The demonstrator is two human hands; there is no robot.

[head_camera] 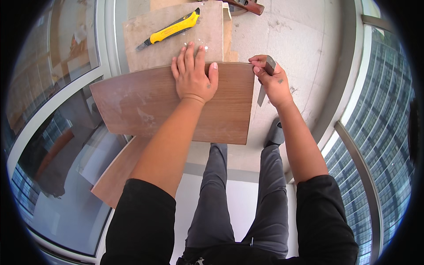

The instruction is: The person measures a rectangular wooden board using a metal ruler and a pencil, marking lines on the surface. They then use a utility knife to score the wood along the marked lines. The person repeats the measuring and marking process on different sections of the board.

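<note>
A wood-grained board [228, 102] lies crosswise before me, with pale scuffs on its left half. My left hand [195, 78] rests palm down on it, fingers spread past its far edge. At the board's far right corner, my right hand [273, 81] grips a flat metal blade [261, 95], which points down and towards me. Its thumb and forefinger are at the corner; whether they touch it is unclear. Beyond my left fingertips, a yellow and black utility knife [174, 29] lies on a paler board [142, 49], its blade end to the left.
Another brown board [116, 172] leans out beneath my left forearm. A glass door frame [56, 109] stands close on the left, a window rail [357, 165] on the right. A brown wooden-handled tool [253, 7] lies on the tiled floor [294, 36]. My shoe [275, 131] is by the board.
</note>
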